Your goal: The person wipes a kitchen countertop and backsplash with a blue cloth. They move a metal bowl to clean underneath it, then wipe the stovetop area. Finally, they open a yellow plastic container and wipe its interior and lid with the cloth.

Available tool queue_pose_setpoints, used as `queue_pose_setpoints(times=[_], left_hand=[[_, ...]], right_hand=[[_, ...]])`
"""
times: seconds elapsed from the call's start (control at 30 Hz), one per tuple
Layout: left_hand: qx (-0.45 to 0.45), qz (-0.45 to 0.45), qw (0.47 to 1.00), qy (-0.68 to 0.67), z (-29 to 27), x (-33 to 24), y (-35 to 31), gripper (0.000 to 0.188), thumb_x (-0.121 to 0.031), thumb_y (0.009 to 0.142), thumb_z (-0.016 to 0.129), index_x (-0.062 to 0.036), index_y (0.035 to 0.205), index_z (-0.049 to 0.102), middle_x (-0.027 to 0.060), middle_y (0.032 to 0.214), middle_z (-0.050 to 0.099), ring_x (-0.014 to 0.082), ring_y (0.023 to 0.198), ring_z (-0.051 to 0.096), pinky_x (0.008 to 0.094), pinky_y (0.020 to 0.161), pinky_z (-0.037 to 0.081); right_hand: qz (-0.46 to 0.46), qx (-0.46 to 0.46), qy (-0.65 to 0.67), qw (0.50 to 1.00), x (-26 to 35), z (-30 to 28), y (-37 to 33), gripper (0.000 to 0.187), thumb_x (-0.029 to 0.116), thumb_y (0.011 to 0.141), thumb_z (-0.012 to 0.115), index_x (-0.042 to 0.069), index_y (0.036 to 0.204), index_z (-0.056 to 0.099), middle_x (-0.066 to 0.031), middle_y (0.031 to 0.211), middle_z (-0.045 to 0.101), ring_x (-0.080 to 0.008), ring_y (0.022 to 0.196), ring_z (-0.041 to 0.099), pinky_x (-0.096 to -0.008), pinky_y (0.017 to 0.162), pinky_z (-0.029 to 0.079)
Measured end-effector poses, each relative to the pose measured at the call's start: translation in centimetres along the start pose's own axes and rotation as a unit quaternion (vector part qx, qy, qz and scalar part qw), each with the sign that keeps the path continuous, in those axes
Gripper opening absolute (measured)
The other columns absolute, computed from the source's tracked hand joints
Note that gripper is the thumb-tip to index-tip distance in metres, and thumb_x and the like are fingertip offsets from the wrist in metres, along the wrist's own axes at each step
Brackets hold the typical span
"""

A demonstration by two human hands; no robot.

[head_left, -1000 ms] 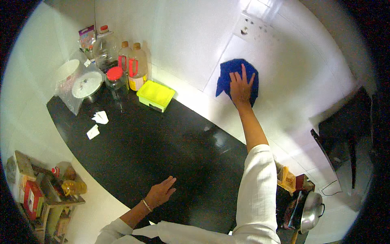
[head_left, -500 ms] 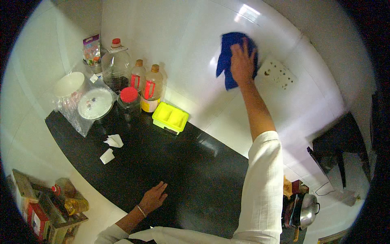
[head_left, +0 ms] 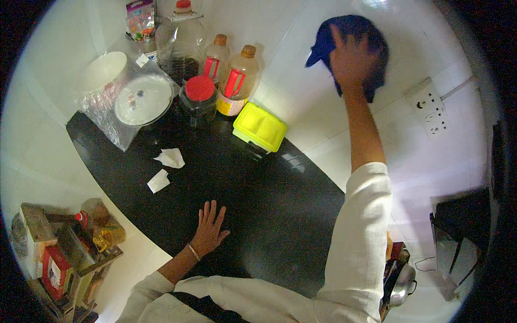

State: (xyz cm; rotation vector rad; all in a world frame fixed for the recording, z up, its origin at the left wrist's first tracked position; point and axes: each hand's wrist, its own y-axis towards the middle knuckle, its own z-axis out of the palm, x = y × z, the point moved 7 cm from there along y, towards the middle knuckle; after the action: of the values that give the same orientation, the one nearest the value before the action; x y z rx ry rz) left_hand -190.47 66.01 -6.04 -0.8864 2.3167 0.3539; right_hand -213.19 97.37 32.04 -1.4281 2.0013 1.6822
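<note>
Up on the white tiled wall [head_left: 296, 70], my right hand [head_left: 353, 62] presses a dark blue cloth [head_left: 371, 26] flat against the surface. Its fingers are blurred and spread over the cloth, which bunches out around them. My left hand [head_left: 210, 232] lies open on the black countertop [head_left: 258, 199], fingers stretched apart, with nothing in it. Ahead of the left hand are two white paper scraps [head_left: 172, 158]. A yellow-green lidded box [head_left: 260, 128] stands against the wall between both hands.
Along the back left are two brown-capped bottles [head_left: 239, 75], a red-lidded jar [head_left: 199, 89], a large clear jug [head_left: 180, 46] and white bowls [head_left: 142, 99] in plastic. A wall socket [head_left: 430, 110] is right of the cloth. A wooden rack [head_left: 81, 258] stands lower left, a metal pot [head_left: 403, 285] lower right.
My right hand has slid the cloth along the wall, now farther from the socket. My left hand has turned, its fingers spreading wider on the countertop. The view has shifted.
</note>
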Motion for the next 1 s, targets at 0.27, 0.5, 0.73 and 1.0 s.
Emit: queue_pose_setpoints(times=[0.27, 0.5, 0.73, 1.0], left_hand=[[0.097, -0.005, 0.992, 0.084, 1.8, 0.2, 0.9, 0.091, -0.050, 0.079, 0.061, -0.0013, 0.143, 0.017, 0.0296, 0.147, 0.003, 0.0491, 0.135, 0.005, 0.0620, 0.105, 0.012], [0.084, -0.010, 0.990, 0.109, 1.6, -0.1, 0.8, 0.092, -0.051, 0.077, 0.063, -0.0014, 0.142, 0.019, 0.0299, 0.146, 0.006, 0.0482, 0.135, 0.007, 0.0612, 0.106, 0.014], [0.051, -0.003, 0.992, 0.116, 0.8, -0.5, 0.9, 0.092, -0.051, 0.075, 0.063, -0.0020, 0.141, 0.021, 0.0292, 0.146, 0.010, 0.0472, 0.135, 0.011, 0.0588, 0.106, 0.016], [0.058, -0.010, 0.992, 0.113, 0.9, -0.8, 1.2, 0.092, -0.049, 0.074, 0.065, -0.0019, 0.141, 0.022, 0.0292, 0.146, 0.010, 0.0484, 0.134, 0.010, 0.0600, 0.106, 0.016]], right_hand=[[-0.228, 0.051, 0.246, 0.941, 15.0, 12.6, -14.9, 0.040, 0.018, 0.078, 0.056, 0.017, 0.118, 0.057, -0.0020, 0.127, 0.052, -0.0233, 0.138, 0.020, -0.0668, 0.105, 0.004], [-0.351, 0.111, 0.355, 0.859, 21.1, 14.2, -19.4, 0.059, 0.010, 0.078, 0.048, 0.012, 0.136, 0.036, -0.0041, 0.137, 0.042, -0.0229, 0.136, 0.025, -0.0525, 0.113, 0.003], [-0.296, 0.270, 0.349, 0.847, 15.9, 14.9, -24.0, 0.069, 0.002, 0.077, 0.049, 0.015, 0.142, 0.028, -0.0029, 0.140, 0.039, -0.0204, 0.138, 0.018, -0.0517, 0.112, 0.000], [-0.245, 0.343, 0.286, 0.861, 4.3, 18.5, -39.8, 0.057, 0.005, 0.082, 0.045, 0.017, 0.137, 0.038, -0.0007, 0.133, 0.045, -0.0184, 0.136, 0.024, -0.0536, 0.111, 0.005]])
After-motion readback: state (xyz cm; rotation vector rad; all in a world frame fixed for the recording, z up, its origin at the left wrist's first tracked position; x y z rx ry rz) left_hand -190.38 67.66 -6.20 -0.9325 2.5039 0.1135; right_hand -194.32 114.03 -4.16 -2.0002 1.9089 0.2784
